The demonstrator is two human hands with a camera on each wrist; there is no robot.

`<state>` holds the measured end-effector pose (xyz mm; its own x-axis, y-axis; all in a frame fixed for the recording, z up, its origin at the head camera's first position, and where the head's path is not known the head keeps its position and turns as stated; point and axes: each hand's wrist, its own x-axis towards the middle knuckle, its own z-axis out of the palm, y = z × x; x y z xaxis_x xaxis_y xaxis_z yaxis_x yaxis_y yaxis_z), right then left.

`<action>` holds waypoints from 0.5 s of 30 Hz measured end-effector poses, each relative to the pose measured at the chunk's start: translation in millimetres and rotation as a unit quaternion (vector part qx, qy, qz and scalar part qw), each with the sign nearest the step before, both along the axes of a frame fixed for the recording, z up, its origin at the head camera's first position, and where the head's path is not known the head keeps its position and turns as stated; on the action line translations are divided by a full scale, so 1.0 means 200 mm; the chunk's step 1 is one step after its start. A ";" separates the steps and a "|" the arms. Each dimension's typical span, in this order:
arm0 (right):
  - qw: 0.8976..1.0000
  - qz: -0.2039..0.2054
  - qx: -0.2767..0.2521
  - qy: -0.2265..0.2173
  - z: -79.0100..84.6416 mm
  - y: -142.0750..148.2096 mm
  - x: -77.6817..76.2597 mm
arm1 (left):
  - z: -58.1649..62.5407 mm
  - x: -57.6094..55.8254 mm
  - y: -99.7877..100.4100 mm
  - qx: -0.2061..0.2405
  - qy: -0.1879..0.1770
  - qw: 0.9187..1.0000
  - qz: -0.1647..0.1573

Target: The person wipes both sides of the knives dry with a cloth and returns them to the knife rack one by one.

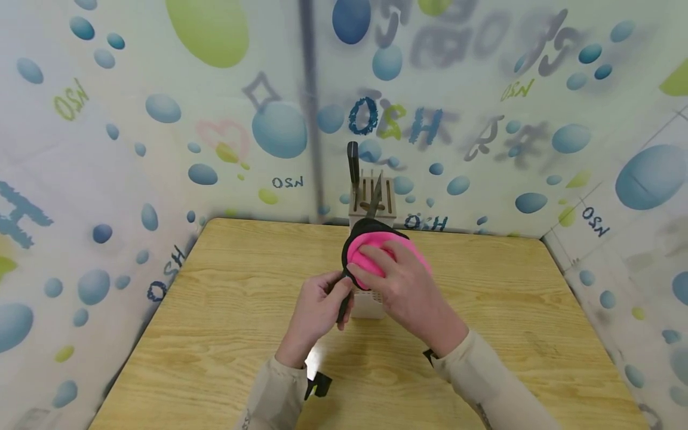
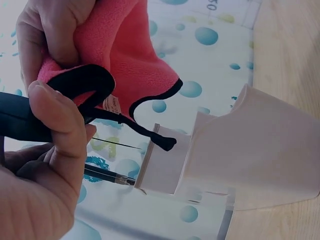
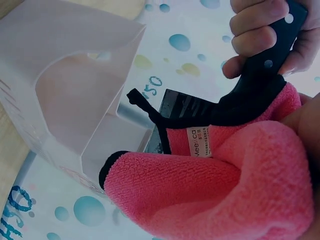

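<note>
My left hand (image 1: 317, 304) grips a kitchen knife by its black riveted handle (image 3: 272, 50). The blade (image 1: 374, 197) points away from me, toward the wall. Over part of it lies a pink cleaning cloth (image 1: 371, 257) with black edging and a small white label. My right hand (image 1: 405, 292) holds this cloth against the knife, fingers bent into the fabric. In the right wrist view, a dark stretch of blade (image 3: 185, 105) shows past the cloth's edge; the rest is hidden under it.
Beyond the hands, a white knife block (image 1: 388, 206) with a slotted top stands near the back of the wooden table (image 1: 242, 269). Another black-handled knife (image 1: 352, 161) is upright in one slot. Walls printed with blue and green bubbles (image 1: 279, 131) enclose the table behind and at both sides.
</note>
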<state>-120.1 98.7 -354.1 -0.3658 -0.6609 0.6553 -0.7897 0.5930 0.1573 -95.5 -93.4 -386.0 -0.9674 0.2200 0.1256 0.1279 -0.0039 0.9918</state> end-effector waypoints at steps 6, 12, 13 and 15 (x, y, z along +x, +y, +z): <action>1.000 -0.005 -0.002 -0.013 0.00 0.00 0.00 | 0.00 0.00 0.00 -0.005 0.008 1.000 0.000; 1.000 -0.008 -0.021 -0.010 0.00 0.01 -0.04 | 0.01 0.01 -0.01 -0.018 0.018 1.000 -0.005; 1.000 -0.008 -0.024 -0.007 0.00 0.01 -0.05 | 0.01 0.01 -0.01 -0.021 0.020 1.000 -0.007; 1.000 -0.010 -0.027 -0.005 0.01 0.03 -0.06 | 0.01 0.01 -0.01 -0.025 0.025 0.999 -0.010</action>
